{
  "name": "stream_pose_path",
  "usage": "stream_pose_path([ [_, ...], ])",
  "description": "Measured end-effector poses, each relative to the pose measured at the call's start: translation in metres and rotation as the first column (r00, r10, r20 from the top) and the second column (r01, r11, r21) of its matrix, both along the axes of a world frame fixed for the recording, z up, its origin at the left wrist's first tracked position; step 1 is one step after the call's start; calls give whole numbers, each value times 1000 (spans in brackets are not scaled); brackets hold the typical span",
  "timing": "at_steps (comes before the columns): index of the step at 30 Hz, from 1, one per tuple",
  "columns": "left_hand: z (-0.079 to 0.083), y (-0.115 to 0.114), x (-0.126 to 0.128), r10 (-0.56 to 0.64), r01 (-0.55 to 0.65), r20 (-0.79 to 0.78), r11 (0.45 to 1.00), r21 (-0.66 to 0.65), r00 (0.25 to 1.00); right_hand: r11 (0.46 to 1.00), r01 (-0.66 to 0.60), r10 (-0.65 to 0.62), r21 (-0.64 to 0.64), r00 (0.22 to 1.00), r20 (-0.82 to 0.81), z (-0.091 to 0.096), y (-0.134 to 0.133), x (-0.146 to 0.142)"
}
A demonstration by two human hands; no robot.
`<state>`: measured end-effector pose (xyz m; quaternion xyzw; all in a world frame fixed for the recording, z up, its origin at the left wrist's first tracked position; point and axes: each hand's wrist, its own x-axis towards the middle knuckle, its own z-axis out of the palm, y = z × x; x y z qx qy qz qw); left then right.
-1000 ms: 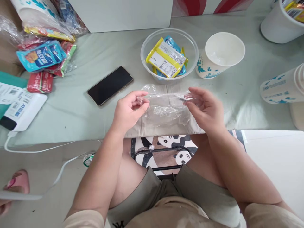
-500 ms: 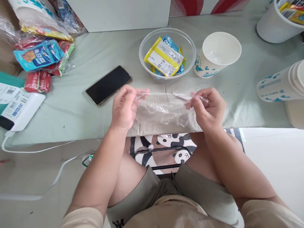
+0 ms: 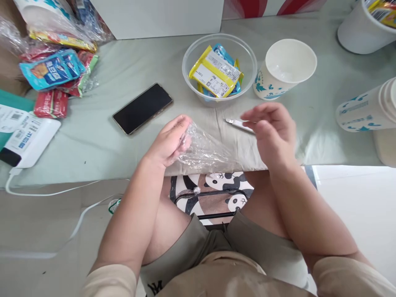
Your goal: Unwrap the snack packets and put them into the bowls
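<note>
My left hand [image 3: 171, 140] is closed on a crumpled clear plastic bag [image 3: 207, 148], which trails down to the right over the table's front edge. My right hand [image 3: 274, 134] is off the bag, its fingers loosely curled and apart with nothing seen between them. Partly behind those fingers lies a slim white tool with a metal tip [image 3: 239, 124], perhaps a small cutter. Beyond the hands stands a clear plastic bowl [image 3: 188, 84] with several yellow and blue snack packets [image 3: 216, 74]. To its right is a white paper cup [image 3: 272, 84] with blue print.
A black phone [image 3: 142, 108] lies left of the bowl. Several snack packs [image 3: 51, 70] and a white power bank [image 3: 34, 142] with a cable are at far left. Stacked paper cups [image 3: 361, 109] and a white bucket [image 3: 352, 35] stand at right; a white box [image 3: 163, 18] stands behind.
My right hand has let go of the plastic bag, which was stretched between both hands. The bag now hangs from my left hand alone, and the white tool shows more plainly.
</note>
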<state>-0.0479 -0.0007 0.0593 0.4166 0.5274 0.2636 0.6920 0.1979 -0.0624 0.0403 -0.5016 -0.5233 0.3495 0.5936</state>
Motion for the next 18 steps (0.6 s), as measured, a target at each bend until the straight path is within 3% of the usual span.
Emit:
stream_pose_path([
  [1,-1,0,1,-42,42,27,999,-1,999,991,-122,122,-51,992,3,0,1,-6],
  [3,-5,0,1,-72,72,59,997,13,996,923,-342,353,-174,935,31,0,1,-18],
  [6,-10,6,-3,3,-6,36,997,75,999,730,-549,603,-407,798,3,3,-2,-30],
  [9,-10,13,-10,82,-73,-48,983,169,995,528,-651,697,-545,699,-161,10,-7,-29],
  [14,2,20,-22,201,-178,-91,960,215,975,382,-701,749,-602,617,-243,21,-12,-6],
  [15,4,20,-23,218,-198,-79,958,207,973,362,-685,759,-632,610,-228,22,-12,0],
  [16,7,19,-23,218,-201,-72,961,192,973,376,-655,753,-655,628,-196,23,-12,5],
  [17,9,19,-23,201,-186,-73,968,169,977,437,-606,723,-664,676,-140,23,-11,9],
  [18,10,18,-22,172,-160,-78,977,144,982,545,-526,657,-653,752,-58,21,-10,13],
])
